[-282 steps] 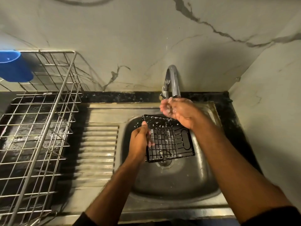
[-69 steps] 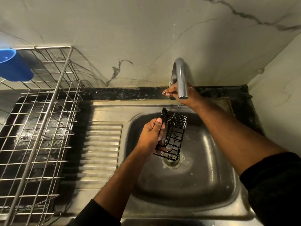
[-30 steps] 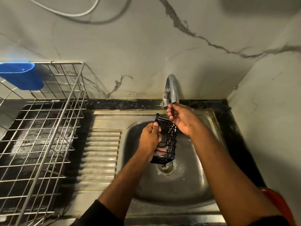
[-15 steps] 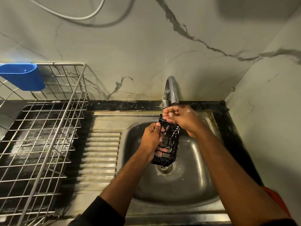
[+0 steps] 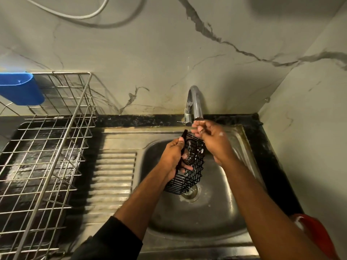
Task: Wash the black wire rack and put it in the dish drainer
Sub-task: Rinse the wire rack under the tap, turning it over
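Observation:
The black wire rack (image 5: 189, 177) hangs nearly upright over the steel sink (image 5: 202, 212), above the drain. My left hand (image 5: 173, 156) grips its left edge, fingers wrapped through the wires. My right hand (image 5: 210, 139) is at the rack's top right corner, directly under the tap spout (image 5: 196, 102), with fingers curled; whether they pinch the rack I cannot tell. The wire dish drainer (image 5: 47, 156) stands at the left on the counter, apart from the rack.
A blue plastic cup holder (image 5: 18, 89) hangs on the drainer's back left rim. The ribbed draining board (image 5: 112, 175) lies between drainer and sink. Marble walls close in behind and on the right. Something red (image 5: 317, 231) shows at the bottom right.
The rack has stayed upright in my left hand over the drain. My right hand moved from the tap handle down to the rack's top edge under the spout.

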{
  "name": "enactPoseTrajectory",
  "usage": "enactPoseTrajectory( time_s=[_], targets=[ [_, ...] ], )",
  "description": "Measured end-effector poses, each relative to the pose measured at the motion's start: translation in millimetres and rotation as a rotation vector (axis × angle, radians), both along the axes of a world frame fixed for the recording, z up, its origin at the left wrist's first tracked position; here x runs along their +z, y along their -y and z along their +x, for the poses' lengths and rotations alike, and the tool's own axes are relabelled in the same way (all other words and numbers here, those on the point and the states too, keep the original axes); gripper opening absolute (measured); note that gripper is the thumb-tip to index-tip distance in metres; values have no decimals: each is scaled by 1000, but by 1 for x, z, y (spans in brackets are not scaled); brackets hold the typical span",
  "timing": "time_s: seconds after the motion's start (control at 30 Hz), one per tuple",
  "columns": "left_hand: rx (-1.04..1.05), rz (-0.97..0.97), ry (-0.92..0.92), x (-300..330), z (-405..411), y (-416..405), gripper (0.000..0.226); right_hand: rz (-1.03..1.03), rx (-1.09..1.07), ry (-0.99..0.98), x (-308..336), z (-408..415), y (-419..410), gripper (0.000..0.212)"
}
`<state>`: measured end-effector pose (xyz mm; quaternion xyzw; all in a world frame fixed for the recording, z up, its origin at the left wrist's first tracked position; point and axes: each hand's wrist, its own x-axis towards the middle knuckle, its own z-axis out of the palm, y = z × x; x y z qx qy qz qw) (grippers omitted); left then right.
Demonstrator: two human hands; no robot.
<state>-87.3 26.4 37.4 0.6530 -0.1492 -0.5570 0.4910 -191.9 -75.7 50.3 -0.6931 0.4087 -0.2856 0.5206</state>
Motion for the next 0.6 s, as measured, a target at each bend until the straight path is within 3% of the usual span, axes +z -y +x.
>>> enactPoseTrajectory(
  time_s=[0.13,0.23,0.37,0.47,0.6],
  targets=[
    [-48,7,6,-2,-1,-1,35,160,62,64,9,15,10,17],
    [-65,19,1,-1,-2,-2,32,252,-44,155,15,28,15,13],
    [-68,2,-22,2,-1,-1,30,312,53,176,13,35,9,16],
    [-77,-27,-35,4,0,0,30,73,49,16,14,27,7,22],
    [-31,-91,-134,7,2,-4,32,-408,558,-382,1,8,-13,46]
  ],
)
